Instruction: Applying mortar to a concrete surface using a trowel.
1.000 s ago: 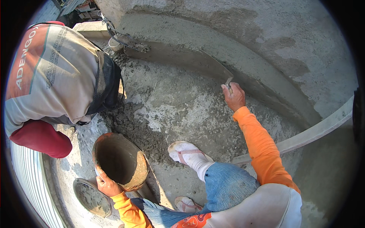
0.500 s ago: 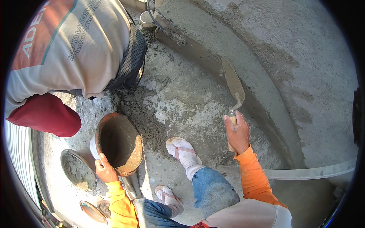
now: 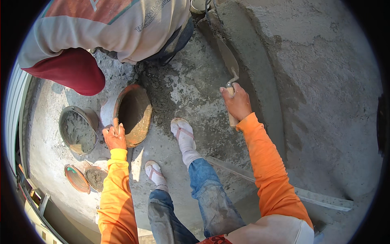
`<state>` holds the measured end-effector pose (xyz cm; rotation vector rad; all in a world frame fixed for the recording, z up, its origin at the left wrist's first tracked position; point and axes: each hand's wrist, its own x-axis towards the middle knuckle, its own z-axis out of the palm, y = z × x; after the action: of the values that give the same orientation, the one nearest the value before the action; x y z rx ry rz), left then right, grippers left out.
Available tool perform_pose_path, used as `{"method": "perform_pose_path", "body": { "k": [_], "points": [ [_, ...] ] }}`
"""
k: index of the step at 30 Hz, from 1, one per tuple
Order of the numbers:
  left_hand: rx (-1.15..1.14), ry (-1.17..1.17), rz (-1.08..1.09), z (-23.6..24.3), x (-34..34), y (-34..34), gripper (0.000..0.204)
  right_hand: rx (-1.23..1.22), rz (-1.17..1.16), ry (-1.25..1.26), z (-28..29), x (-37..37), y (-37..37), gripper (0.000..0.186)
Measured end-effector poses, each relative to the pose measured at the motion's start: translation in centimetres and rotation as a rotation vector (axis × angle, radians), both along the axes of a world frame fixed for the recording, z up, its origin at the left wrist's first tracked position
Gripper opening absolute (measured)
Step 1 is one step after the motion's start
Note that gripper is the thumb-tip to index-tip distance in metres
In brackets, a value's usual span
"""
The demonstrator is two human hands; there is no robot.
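Observation:
My left hand [image 3: 115,137] is closed on the rim of an orange-brown bucket [image 3: 139,136], which tips so that its mouth and dark, mortar-smeared inside show. Whether anything lies deep inside is hard to see. In my right hand [image 3: 237,103] is the wooden handle of a pointed trowel [image 3: 228,59], its grey-coated blade aimed away from me. Beyond the blade runs a low, curved ridge of smooth grey cement [image 3: 264,77]. From this view I cannot tell whether the blade touches it.
A co-worker [image 3: 118,36] bends over at the upper left. A bucket of grey mortar [image 3: 79,132] and two smaller containers, one with an orange rim [image 3: 77,179], stand at left. Behind my feet lies a long pale bar [image 3: 321,198]. A small pail [image 3: 199,5] sits far off.
The whole view has shifted, with the near floor and more of my forearms now showing. The trowel appears farther up and left in view. Both holds stay the same.

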<state>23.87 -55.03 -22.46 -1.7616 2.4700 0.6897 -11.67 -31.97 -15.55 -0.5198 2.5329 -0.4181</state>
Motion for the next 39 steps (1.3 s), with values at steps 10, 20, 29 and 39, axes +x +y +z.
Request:
{"method": "perform_pose_path", "body": {
  "k": [10, 20, 29, 39],
  "points": [
    [0.338, 0.379, 0.437, 2.2, 6.3, 7.2, 0.027, 0.107, 0.018, -0.177, -0.7, -4.0, -7.3, 0.052],
    [0.333, 0.348, 0.488, 7.3, 2.4, 9.8, 0.024, 0.267, 0.729, -0.581, 7.9, 5.6, -1.4, 0.049],
    [0.382, 0.523, 0.459, 13.9, 0.7, 7.3, 0.025, 0.302, 1.151, -0.12, 6.4, 10.5, -10.7, 0.036],
    [0.293, 0.485, 0.433, 18.6, 9.2, 7.7, 0.033, 0.347, 1.112, -0.453, 13.9, 23.3, -10.4, 0.033]
  ]
}}
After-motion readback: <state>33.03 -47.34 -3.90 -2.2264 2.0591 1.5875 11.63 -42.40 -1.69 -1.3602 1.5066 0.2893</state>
